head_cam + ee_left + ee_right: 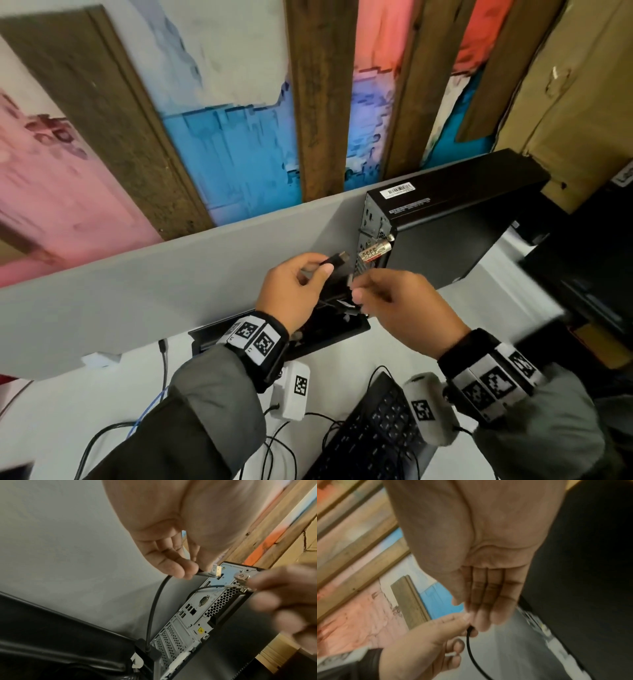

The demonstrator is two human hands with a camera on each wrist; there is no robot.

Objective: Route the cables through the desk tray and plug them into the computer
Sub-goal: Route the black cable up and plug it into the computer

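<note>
My left hand (325, 265) pinches the black plug (337, 257) of a thick black cable (152, 608) that rises out of the black desk tray (212, 334). In the left wrist view its gold-tipped end (269, 570) hovers just off a port at the top of the computer's (462, 222) grey back panel (197, 615). My right hand (356, 287) is close beside it, fingers curled. It seems to pinch the small clear plug (241, 588) of a thin dark cable (205, 587), right under a silver lock (241, 576). The right wrist view is blurred.
A grey partition (171, 274) runs behind the desk. On the white desk lie a black keyboard (376, 438), a white box with a marker (294, 390) and loose black and blue cables (154, 407). A dark monitor (599, 274) stands at the right.
</note>
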